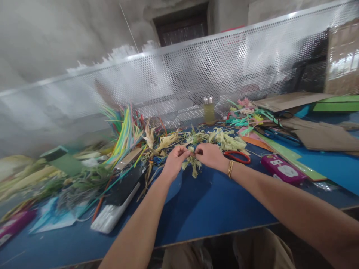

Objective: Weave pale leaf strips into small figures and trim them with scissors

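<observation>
My left hand (176, 161) and my right hand (212, 156) meet over the middle of the blue table, fingertips pinched close together. Between them is a pale green piece of crumpled husk (193, 168), its leafy strips hanging below the fingers. Both hands are closed on its upper part; the exact grip there is too small to make out. A gold bracelet (230, 169) circles my right wrist. Just beyond the hands lie more pale husks (228, 140), and red-handled scissors (238, 157) rest right of my right hand.
A jar of yellowish liquid (208, 111) stands before a perforated metal panel (196, 67). Colourful pipe cleaners (123, 134), a black phone-like slab (126, 186) and a blue mask (54, 215) lie left. Rightward are a purple case (282, 169) and cardboard (328, 134).
</observation>
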`<state>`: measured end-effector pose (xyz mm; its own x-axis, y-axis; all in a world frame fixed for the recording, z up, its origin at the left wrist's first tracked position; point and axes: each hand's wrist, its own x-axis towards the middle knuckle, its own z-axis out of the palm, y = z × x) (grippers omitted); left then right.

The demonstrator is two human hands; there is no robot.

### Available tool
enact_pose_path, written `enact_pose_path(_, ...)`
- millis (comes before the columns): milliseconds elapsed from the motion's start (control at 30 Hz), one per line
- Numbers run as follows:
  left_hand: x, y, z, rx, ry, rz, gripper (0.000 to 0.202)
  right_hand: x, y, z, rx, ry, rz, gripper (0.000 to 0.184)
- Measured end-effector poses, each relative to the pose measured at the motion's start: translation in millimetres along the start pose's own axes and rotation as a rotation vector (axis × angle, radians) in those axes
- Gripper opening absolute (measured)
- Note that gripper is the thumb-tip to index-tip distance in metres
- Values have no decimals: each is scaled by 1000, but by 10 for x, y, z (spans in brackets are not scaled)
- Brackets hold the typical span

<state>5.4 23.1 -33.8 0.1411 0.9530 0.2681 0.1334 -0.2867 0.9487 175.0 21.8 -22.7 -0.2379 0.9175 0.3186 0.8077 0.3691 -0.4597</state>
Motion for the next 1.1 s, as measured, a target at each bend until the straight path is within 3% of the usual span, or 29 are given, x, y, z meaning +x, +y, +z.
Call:
enact_pose_path(300, 30, -25, -54, 127, 17, 11, 20, 30, 29, 23, 27, 39, -68, 11)
enact_pose_path(600, 61, -50, -108, 212, 11, 21, 12, 51, 53, 26, 7, 15, -50, 13)
enact_pose_path(767, 47, -11, -111, 283, -56, 51, 16, 27, 36, -14, 41, -18, -34, 15)
enact_pose_path(900, 32, 16, -108, 392, -142, 60, 6, 8, 11, -24, 47, -29, 6, 15)
enact_pose_path(1100, 19, 18, -75, 413, -68, 16, 13, 9, 19, 32, 16, -21, -7, 16)
